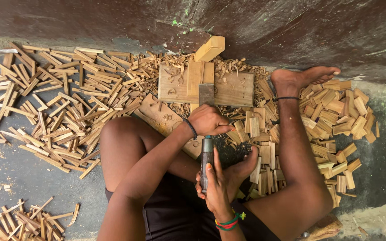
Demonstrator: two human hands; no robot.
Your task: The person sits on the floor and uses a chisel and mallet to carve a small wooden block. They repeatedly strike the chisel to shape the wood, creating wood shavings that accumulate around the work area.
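The right hand [217, 185] is clenched around the handle of a long chisel [207, 134], its grip low on the shaft near the person's lap, while the left hand [207, 119] closes over the tool higher up, just behind the flat metal blade. The blade rests on a small upright strip of wood [195, 78] that lies on a flat wooden board [233, 89] on the floor, close against the dark wall [291, 27]. Curled shavings [228, 67] ring the board; a loose block [210, 48] leans at its far edge. Stacks of cut wood strips [59, 102] spread to the left, and shorter pieces [336, 116] pile around the bare foot [302, 76] to the right. The risk, as I judge it, is the blade skidding off the narrow strip: the foot sits near the board, and the strip looks unclamped, so it could shift.
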